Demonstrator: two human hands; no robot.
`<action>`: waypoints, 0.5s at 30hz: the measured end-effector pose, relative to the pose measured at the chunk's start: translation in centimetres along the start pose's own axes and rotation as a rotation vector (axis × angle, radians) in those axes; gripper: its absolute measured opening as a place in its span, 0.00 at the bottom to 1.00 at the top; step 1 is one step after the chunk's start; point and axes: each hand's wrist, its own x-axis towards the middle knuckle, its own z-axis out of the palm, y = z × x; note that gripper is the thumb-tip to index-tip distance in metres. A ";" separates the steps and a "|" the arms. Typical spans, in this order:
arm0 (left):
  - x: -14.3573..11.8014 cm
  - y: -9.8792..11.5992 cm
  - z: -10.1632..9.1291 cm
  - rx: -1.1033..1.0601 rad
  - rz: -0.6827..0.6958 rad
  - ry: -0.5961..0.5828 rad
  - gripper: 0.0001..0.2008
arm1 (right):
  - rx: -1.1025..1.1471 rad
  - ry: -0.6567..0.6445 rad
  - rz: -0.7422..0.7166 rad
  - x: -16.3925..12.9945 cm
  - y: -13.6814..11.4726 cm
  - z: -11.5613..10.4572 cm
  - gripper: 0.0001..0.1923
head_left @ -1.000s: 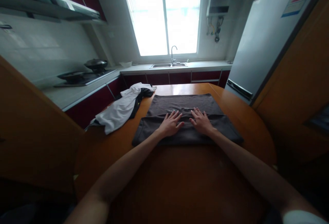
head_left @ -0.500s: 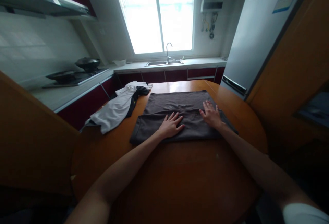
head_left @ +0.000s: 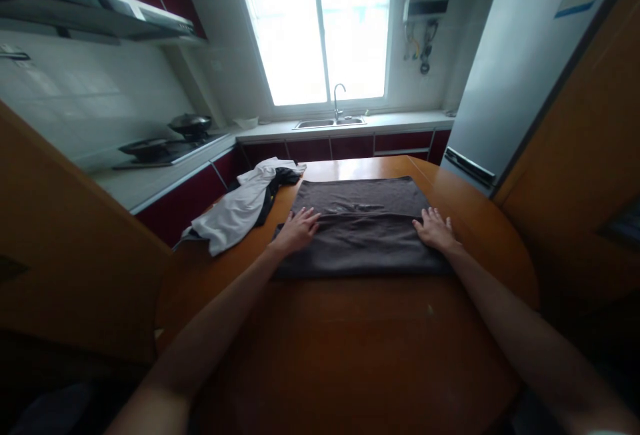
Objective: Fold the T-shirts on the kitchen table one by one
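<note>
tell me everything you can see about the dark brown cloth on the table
The dark brown cloth looks like a soft knit garment, folded into a wide rectangle with the near part lapped over the far part, a seam-like edge running across its middle. It lies flat on the round wooden table. The left hand rests flat at its left end, the right hand at its right end, both palms down. A white and black garment lies apart to its left.

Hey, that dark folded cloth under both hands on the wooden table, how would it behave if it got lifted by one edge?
The dark cloth would probably droop, since it lies flat in soft folded layers. It looks light, thin fabric under the left hand and right hand. On the glossy table it might slide and bunch when pushed.
</note>
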 end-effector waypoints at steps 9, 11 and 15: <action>-1.4 -4.8 0.6 -0.169 -0.156 0.044 0.29 | 0.005 -0.022 0.047 -0.2 -0.1 -0.9 0.37; -1.0 -5.7 -0.4 -0.266 -0.167 0.171 0.28 | 0.018 0.040 0.036 -0.4 -0.3 -1.3 0.37; -1.6 -8.5 -2.7 -0.405 -0.312 0.402 0.26 | 0.027 0.233 -0.036 -0.8 -0.8 -2.0 0.33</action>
